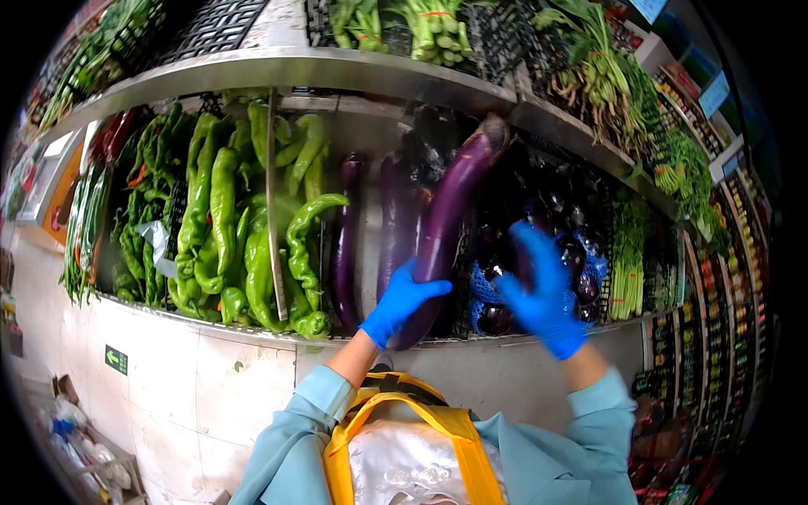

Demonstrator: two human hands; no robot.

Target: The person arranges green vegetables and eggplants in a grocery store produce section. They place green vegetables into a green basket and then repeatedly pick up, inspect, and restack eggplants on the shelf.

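Note:
My left hand (pixel 404 302), in a blue glove, grips a long purple eggplant (pixel 457 189) low down, its stem end pointing up and to the right. Two more long eggplants lie to its left: a dark slender one (pixel 347 246) and a paler one (pixel 392 214). My right hand (pixel 543 284), also gloved in blue and slightly blurred, has its fingers apart and holds nothing. Beneath and around it are dark round eggplants (pixel 571 255), several with blue foam netting (pixel 485 284). Shadow hides much of the bin behind that hand.
Left of the eggplants are long green peppers (pixel 221 208), with a thin divider (pixel 274 208) among them. Bundled green stalks (pixel 627 284) stand on the right. A metal ledge (pixel 353 72) runs behind, below tied greens (pixel 439 35). Shelves of jars (pixel 713 303) line the far right.

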